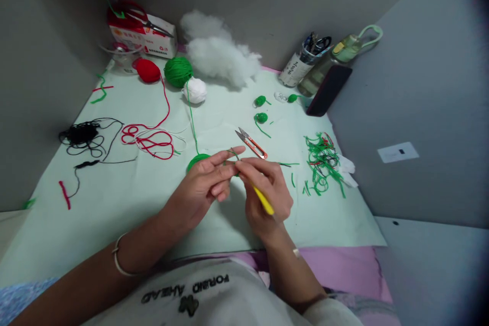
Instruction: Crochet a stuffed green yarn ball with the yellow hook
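Note:
My right hand (269, 193) is closed around a crochet hook with a yellow handle (263, 200), its metal tip pointing up and left at the fingertips of my left hand. My left hand (208, 183) has its fingers pinched together there, with the index finger stretched out. Green yarn (198, 160) shows behind the left hand, and most of it is hidden by the fingers. A strand runs from it up to a green yarn ball (178, 72). Just beyond my fingertips lie orange thread snips (252, 143), blades pointing away.
Red yarn (148, 71), a white ball (194, 90) and white stuffing (221, 53) stand at the back. Black yarn (81, 133) and red loops (153, 141) lie left. Small green pieces (261, 117), yarn scraps (324, 163), a phone (329, 90) and a bottle (315, 74) are right.

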A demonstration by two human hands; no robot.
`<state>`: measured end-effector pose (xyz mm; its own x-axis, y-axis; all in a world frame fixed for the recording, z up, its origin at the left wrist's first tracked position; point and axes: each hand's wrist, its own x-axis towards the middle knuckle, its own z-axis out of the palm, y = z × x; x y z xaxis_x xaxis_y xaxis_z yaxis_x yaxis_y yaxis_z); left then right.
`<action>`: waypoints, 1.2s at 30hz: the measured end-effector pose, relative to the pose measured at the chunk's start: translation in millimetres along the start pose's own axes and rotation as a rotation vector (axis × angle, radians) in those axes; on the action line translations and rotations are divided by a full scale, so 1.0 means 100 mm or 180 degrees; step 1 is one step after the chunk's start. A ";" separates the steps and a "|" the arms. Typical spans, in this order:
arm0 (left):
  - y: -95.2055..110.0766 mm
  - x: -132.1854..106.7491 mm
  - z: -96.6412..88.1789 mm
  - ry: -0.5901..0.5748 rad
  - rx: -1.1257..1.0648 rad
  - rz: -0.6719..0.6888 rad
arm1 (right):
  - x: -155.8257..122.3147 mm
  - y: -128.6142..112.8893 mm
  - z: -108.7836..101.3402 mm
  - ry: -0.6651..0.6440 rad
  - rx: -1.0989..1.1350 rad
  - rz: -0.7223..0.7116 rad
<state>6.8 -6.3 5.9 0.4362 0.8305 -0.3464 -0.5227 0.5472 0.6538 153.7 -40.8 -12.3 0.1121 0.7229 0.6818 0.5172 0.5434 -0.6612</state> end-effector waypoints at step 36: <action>-0.02 -0.07 -0.04 0.0389 0.0979 0.0895 | 0.05 -0.10 -0.07 -0.0093 0.0615 0.0358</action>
<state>1.9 -12.4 4.0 0.2083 0.9592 -0.1913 -0.3581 0.2568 0.8977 155.1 -45.7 0.1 0.1337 0.7941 0.5929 0.3302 0.5283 -0.7822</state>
